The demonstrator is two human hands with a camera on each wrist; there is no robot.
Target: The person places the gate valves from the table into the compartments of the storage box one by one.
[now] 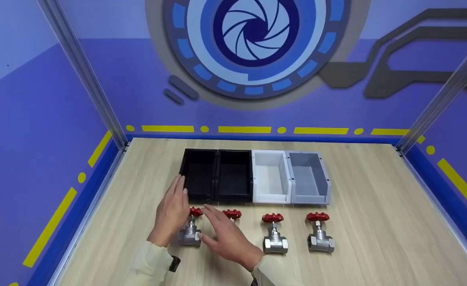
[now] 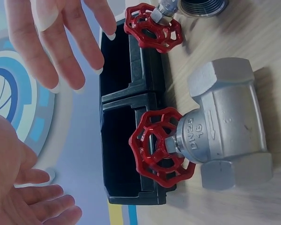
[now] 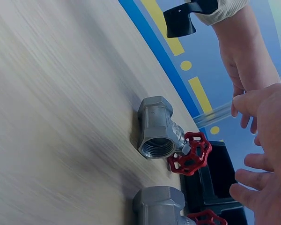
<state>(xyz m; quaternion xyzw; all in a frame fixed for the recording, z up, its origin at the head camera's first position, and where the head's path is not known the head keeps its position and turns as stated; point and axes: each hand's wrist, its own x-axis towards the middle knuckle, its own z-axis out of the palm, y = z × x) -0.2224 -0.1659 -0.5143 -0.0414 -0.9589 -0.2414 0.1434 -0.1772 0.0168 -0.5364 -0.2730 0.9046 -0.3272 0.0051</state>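
Both hands hover over the left end of a row of metal gate valves with red handwheels. My left hand [image 1: 173,212] is left of the leftmost valve [image 1: 190,236], fingers extended towards the black bin. Right of that valve, my right hand [image 1: 230,237] has its fingers stretched out and hides most of the second valve, whose red handwheel [image 1: 232,214] shows above it. In the left wrist view the leftmost valve [image 2: 232,126] stands apart from both hands, palms turned inward. Neither hand holds anything; the right wrist view shows the valve [image 3: 157,124] resting on the table.
Behind the valves stand two black bins [image 1: 216,200], a white bin [image 1: 272,197] and a grey bin [image 1: 312,198], side by side. Two more valves, a third [image 1: 275,243] and a fourth [image 1: 320,241], are to the right. Blue panels [image 1: 98,79] enclose the wooden table [image 1: 380,222].
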